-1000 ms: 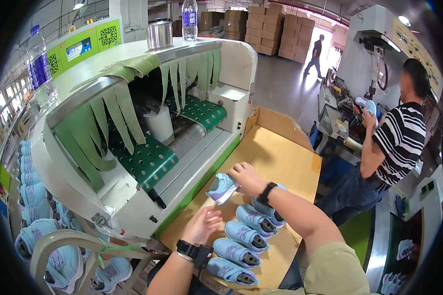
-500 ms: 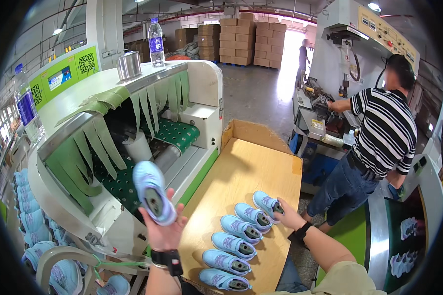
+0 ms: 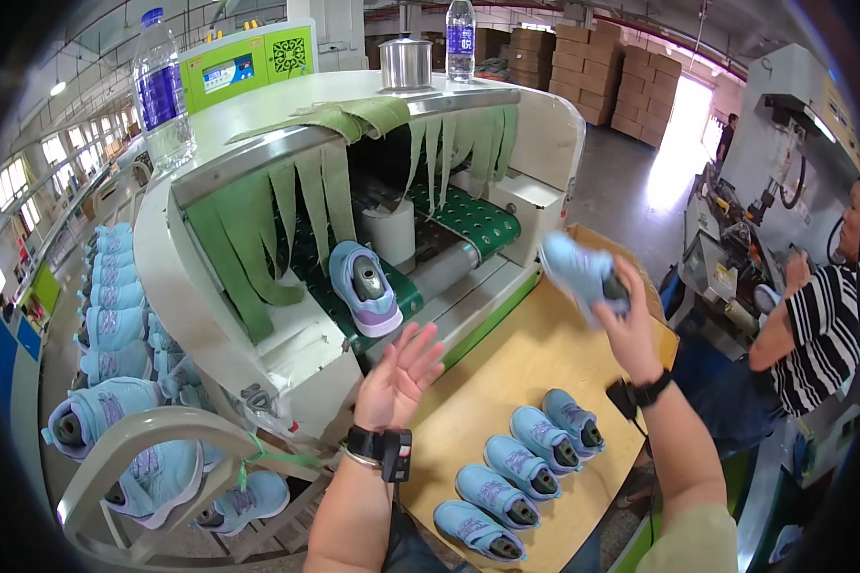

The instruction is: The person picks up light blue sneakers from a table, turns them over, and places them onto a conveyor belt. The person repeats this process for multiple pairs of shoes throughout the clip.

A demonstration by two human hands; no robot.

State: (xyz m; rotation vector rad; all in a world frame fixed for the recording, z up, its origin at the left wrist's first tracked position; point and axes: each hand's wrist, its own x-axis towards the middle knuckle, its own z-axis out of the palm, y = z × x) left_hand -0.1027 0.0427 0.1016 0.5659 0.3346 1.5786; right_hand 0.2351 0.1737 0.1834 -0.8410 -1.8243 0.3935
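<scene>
My left hand (image 3: 401, 374) hangs open, fingers spread, just in front of a light blue and purple shoe (image 3: 364, 286) that lies on the green perforated belt (image 3: 473, 218) at the mouth of a white tunnel machine. Higher and to the right, my right hand (image 3: 626, 320) grips another light blue shoe (image 3: 579, 272) in the air above the wooden table (image 3: 506, 372). Several more light blue shoes (image 3: 516, 473) lie in a row on the table near me.
Green strip curtains (image 3: 287, 210) hang over the machine's opening. Water bottles (image 3: 165, 91) and a metal pot (image 3: 406, 62) stand on top. Racks at the left carry more blue shoes (image 3: 105, 315). A person in a striped shirt (image 3: 822, 334) works at a machine on the right.
My left hand has let go of its shoe, which now lies on the belt. My right hand has lifted a shoe from the table row up into the air.
</scene>
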